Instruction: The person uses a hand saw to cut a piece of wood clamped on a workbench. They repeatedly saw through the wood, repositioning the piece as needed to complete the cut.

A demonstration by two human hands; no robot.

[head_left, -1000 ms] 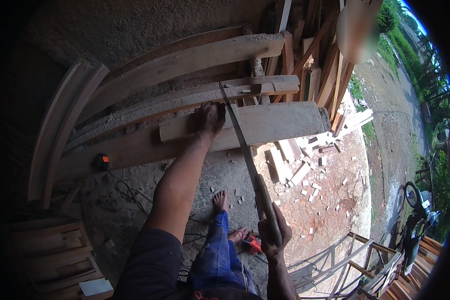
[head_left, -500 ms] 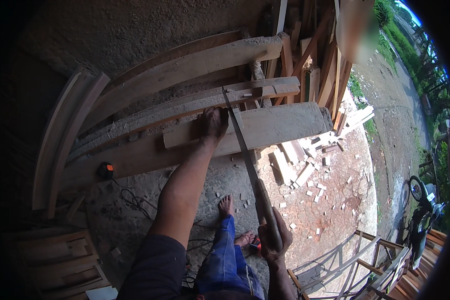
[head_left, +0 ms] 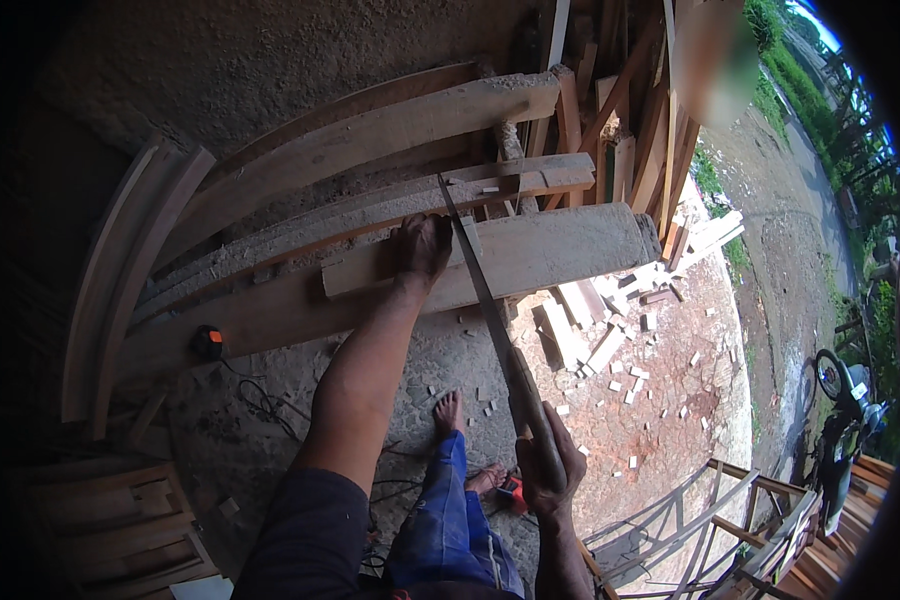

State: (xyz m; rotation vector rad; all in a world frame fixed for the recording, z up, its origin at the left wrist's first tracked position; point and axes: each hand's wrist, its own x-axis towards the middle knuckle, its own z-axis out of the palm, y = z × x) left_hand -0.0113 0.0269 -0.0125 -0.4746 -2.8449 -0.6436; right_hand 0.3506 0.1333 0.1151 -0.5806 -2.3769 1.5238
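My right hand (head_left: 553,465) is closed round the handle of a handsaw (head_left: 487,300). The long, narrow blade slants up and to the left, with its tip beyond the wide plank. Just left of the blade, my left hand (head_left: 425,247) grips a short wooden board (head_left: 355,268) that lies on the wide plank (head_left: 560,250). The blade passes across this board near its right end, close to my left fingers. Those fingers are curled and partly in shadow. How deep the blade sits in the wood cannot be seen.
Behind the plank lie long beams (head_left: 370,135), and upright timber offcuts (head_left: 655,150) lean at the back right. A tape measure (head_left: 208,342) rests on the plank's left part. Wood scraps (head_left: 600,340) and cables (head_left: 260,395) lie on the floor. A motorcycle (head_left: 845,410) stands outside, far right.
The whole view has shifted slightly. The saw and both hands keep nearly the same places, and any stroke of the blade is very small.
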